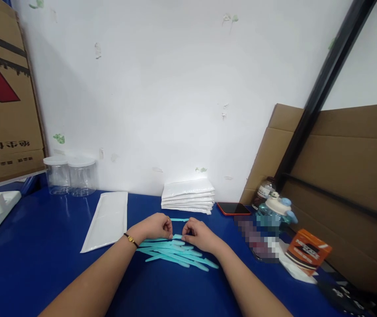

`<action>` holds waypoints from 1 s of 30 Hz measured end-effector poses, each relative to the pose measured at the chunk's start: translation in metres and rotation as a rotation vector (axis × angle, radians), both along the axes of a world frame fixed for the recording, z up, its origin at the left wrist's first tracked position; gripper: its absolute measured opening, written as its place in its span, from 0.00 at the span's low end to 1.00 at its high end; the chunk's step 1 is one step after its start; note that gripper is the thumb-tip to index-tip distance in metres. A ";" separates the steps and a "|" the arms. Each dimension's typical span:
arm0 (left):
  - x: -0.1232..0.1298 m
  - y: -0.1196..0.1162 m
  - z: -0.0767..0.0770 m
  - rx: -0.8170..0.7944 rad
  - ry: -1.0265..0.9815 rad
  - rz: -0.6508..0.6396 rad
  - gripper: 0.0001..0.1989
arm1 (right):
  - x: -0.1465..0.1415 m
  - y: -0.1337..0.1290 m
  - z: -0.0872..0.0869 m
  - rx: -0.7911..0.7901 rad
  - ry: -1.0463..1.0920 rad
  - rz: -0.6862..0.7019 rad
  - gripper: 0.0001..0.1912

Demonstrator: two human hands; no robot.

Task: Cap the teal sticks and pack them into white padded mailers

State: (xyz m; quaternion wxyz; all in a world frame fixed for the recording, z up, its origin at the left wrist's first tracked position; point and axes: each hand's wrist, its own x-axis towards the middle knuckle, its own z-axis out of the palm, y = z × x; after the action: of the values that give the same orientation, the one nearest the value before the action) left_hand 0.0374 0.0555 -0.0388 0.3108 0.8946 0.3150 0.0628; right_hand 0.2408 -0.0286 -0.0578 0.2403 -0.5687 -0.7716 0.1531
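Observation:
Several slim turquoise eyebrow razors [171, 254] lie in a loose, crisscrossed pile on the blue table. Over the far side of the pile, my left hand [157, 226] is closed, thumb against fingers. Facing it, my right hand [201, 235] is closed in a similar pinch. One turquoise razor [179, 219] spans the gap between the two hands, its ends hidden by my fingers. Another razor [177, 237] shows between my thumbs; whether it is gripped or just lies on the pile I cannot tell.
White padded mailers [188, 196] are stacked by the wall, and a single mailer [107, 220] lies to the left. Clear jars [82, 178] stand farther left. On the right are a phone [233, 208], a bottle [264, 192], a blue-lidded jug [276, 211] and an orange box [308, 252].

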 end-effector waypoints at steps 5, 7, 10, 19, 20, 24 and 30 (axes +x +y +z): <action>0.005 0.001 -0.002 0.101 -0.055 0.042 0.10 | 0.009 0.003 0.001 0.044 -0.019 -0.062 0.02; 0.007 0.002 -0.003 0.132 -0.076 0.062 0.10 | 0.013 0.005 0.001 0.057 0.008 -0.074 0.02; 0.011 0.005 -0.004 0.213 -0.096 0.094 0.10 | 0.021 0.009 -0.001 0.071 0.037 -0.104 0.03; 0.009 0.014 -0.007 0.304 -0.081 0.188 0.12 | 0.053 0.010 -0.002 0.098 0.012 -0.302 0.02; 0.009 0.013 -0.005 0.314 -0.107 0.206 0.14 | 0.050 0.008 0.001 0.120 0.029 -0.290 0.02; 0.003 0.006 0.004 0.202 -0.081 0.123 0.16 | 0.024 0.000 0.009 0.072 0.097 -0.058 0.04; -0.001 -0.004 0.009 0.033 0.077 0.001 0.11 | -0.011 -0.002 0.003 0.044 0.011 0.044 0.06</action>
State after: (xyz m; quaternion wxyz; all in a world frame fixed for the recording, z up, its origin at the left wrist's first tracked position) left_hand 0.0365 0.0515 -0.0299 0.2836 0.9011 0.3262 0.0340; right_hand 0.2301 -0.0306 -0.0545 0.2534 -0.5454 -0.7858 0.1443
